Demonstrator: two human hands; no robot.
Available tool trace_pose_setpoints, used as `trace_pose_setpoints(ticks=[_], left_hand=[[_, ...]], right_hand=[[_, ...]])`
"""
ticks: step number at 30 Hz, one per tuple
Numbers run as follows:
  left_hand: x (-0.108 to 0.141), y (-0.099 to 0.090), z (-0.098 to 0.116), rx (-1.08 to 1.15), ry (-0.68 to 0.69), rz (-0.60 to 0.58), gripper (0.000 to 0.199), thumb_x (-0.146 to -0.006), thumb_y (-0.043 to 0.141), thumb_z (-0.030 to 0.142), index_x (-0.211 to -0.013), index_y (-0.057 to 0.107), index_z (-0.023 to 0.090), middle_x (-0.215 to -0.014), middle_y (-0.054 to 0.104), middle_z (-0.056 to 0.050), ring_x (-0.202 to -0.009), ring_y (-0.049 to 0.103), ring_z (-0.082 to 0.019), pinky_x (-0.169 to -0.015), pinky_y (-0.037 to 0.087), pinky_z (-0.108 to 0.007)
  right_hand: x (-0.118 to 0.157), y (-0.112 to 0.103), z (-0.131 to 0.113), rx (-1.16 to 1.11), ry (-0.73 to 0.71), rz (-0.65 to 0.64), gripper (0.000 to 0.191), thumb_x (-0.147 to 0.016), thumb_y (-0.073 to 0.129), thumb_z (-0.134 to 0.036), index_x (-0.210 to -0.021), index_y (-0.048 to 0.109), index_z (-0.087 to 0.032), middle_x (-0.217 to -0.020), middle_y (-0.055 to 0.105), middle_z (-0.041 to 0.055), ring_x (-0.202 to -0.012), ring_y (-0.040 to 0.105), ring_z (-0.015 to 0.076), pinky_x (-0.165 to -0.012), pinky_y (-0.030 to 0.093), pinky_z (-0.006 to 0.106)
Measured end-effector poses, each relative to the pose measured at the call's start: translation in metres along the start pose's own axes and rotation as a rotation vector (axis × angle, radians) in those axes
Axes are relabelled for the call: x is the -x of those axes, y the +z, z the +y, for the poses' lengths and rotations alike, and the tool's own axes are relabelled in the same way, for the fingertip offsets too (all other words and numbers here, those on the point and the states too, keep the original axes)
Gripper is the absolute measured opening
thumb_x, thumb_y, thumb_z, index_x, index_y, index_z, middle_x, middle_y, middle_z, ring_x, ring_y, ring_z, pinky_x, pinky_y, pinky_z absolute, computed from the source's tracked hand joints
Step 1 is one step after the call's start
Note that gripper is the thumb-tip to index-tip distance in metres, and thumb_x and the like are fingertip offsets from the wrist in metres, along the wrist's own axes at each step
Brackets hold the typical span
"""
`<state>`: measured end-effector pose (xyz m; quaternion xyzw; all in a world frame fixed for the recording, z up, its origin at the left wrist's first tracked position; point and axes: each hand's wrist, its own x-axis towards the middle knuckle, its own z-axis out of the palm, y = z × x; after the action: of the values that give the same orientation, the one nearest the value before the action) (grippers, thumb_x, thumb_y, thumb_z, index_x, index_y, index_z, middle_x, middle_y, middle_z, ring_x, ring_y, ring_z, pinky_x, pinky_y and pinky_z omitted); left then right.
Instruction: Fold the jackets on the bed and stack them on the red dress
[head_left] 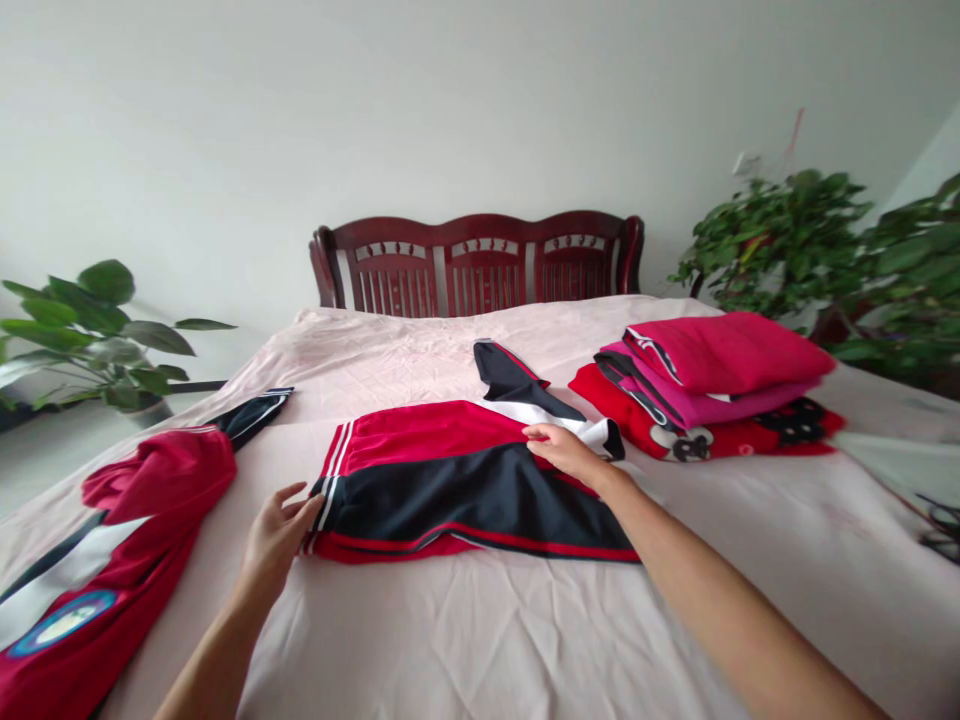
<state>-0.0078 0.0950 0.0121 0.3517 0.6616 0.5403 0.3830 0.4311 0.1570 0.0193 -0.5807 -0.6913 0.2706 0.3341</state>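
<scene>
A red and navy tracksuit top [435, 490] lies folded lengthwise across the middle of the bed, its white-striped hem to the left. At that hem, the thumb and a finger of my left hand [274, 535] close on the cloth edge, the other fingers curled loosely. My right hand [562, 452] pinches the fabric near the top's right end. Beyond my right hand, a navy and white sleeve [517, 380] sticks out toward the headboard. The top's far right end is partly hidden behind my right forearm.
A crumpled red garment [161, 480] with a round badge lies at the left. Folded clothes [727, 355] are stacked at the right on the pale bedsheet [465, 640]. A dark wooden headboard [480, 260] stands behind, with plants [97, 330] on both sides.
</scene>
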Motion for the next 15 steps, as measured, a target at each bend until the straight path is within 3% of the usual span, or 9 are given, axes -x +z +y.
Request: trace_pose_setpoints(ticks=[6, 8, 12, 15], left_hand=[[-0.005, 0.0, -0.009, 0.04, 0.062, 0.04, 0.058, -0.071, 0.073, 0.026, -0.125, 0.054, 0.017, -0.074, 0.069, -0.001, -0.048, 0.062, -0.013, -0.044, 0.048, -0.022], [-0.005, 0.001, -0.011, 0.039, 0.077, 0.064, 0.058, -0.071, 0.071, 0.026, -0.126, 0.054, 0.018, -0.076, 0.069, 0.0, -0.05, 0.062, -0.013, -0.045, 0.049, -0.023], [-0.004, 0.002, -0.015, -0.039, 0.115, 0.096, 0.058, -0.072, 0.072, 0.029, -0.127, 0.054, 0.019, -0.079, 0.069, 0.0, -0.049, 0.06, -0.012, -0.045, 0.045, -0.022], [-0.007, 0.0, -0.019, -0.139, 0.147, 0.151, 0.06, -0.072, 0.073, 0.032, -0.128, 0.055, 0.021, -0.08, 0.07, 0.001, -0.048, 0.057, -0.011, -0.046, 0.042, -0.022]], right_hand=[[0.073, -0.045, -0.012, 0.264, 0.021, -0.052, 0.027, -0.088, 0.057, -0.045, -0.09, 0.073, -0.023, -0.088, 0.075, 0.003, -0.083, 0.068, 0.0214, -0.073, 0.049, 0.028], [0.1, -0.052, -0.015, 0.358, 0.033, -0.043, 0.028, -0.088, 0.056, -0.047, -0.087, 0.072, -0.025, -0.087, 0.074, 0.0023, -0.082, 0.067, 0.0205, -0.07, 0.047, 0.028], [0.137, -0.048, -0.009, 0.612, 0.069, 0.047, 0.023, -0.086, 0.059, -0.045, -0.09, 0.069, -0.024, -0.095, 0.073, 0.0059, -0.09, 0.066, 0.024, -0.074, 0.045, 0.031], [0.143, -0.039, 0.001, 0.714, 0.033, 0.122, 0.02, -0.086, 0.06, -0.039, -0.091, 0.069, -0.022, -0.097, 0.072, 0.0089, -0.094, 0.065, 0.026, -0.077, 0.045, 0.033]])
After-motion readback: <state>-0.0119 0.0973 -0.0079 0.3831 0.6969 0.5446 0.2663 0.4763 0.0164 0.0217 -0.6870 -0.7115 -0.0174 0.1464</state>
